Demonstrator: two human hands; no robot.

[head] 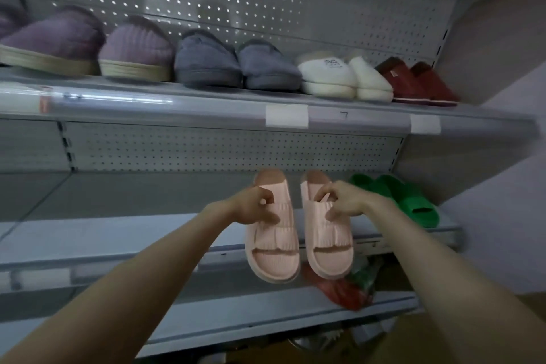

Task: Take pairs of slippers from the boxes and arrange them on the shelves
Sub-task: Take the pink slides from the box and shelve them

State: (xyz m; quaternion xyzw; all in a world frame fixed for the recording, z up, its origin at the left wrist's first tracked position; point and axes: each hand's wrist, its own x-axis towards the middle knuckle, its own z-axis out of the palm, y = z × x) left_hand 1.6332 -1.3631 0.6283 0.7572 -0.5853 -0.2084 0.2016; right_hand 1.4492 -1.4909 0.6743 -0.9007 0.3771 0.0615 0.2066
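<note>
**Pink pair held upright over the middle shelf, just left of the green slides**

The left hand [254, 205] was pinched shut on the strap of the left pink slipper [273, 233], and the right hand [344, 199] was closed the same way on the strap of the right pink slipper [325, 233]. Each hand held its own shoe, so neither was the nearer. Both slippers hung from the fingers with their long axes nearly vertical, toes down toward the shelf edge, heels up toward the pegboard back, side by side and just apart.

Taking the green slippers [404, 198] as the mark: they lay flat on the middle shelf [124, 233], and the pink pair hung just to their left, in front of the shelf's bare stretch. Setting them down would, I judged, mean tipping each slipper flat beside the green ones.

Above the green slippers, the upper shelf [177, 103] carried a row of purple, grey, cream and dark red pairs.
</note>
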